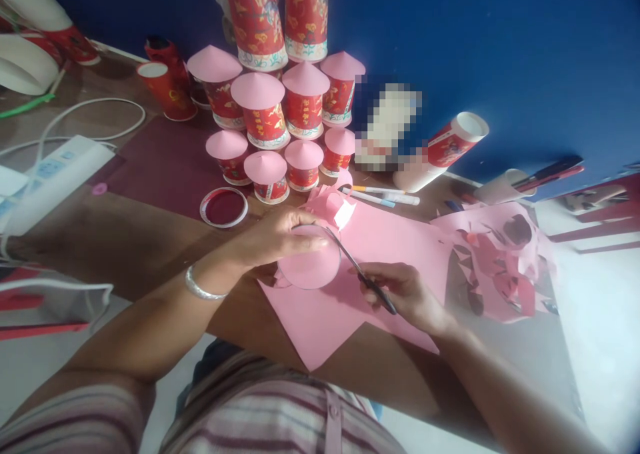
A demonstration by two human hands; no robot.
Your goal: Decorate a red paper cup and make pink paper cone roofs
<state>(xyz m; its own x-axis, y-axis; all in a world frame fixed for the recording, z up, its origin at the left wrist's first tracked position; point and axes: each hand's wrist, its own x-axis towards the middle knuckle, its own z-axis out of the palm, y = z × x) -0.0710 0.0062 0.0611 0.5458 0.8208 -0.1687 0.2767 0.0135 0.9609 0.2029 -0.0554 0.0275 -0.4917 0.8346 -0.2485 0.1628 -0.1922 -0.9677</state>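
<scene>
My left hand (280,237) pinches the upper edge of a round pink paper disc (310,261), which has a dark outline along its rim. My right hand (395,291) is closed round the handles of dark scissors (363,274). The blades reach up and left to the disc's upper right edge, close to my left fingertips. Under both hands lies a large pink paper sheet (405,241) with a notched front edge. Pink paper scraps (325,204) sit just beyond the disc.
Red paper cups with pink cone tops (260,107) stand stacked beyond my hands. Nearby are a round lid (224,207), pens (385,194) and a leaning cup (455,137). Cut pink scraps (515,261) pile at right; a white power strip (60,181) with a cable lies at left.
</scene>
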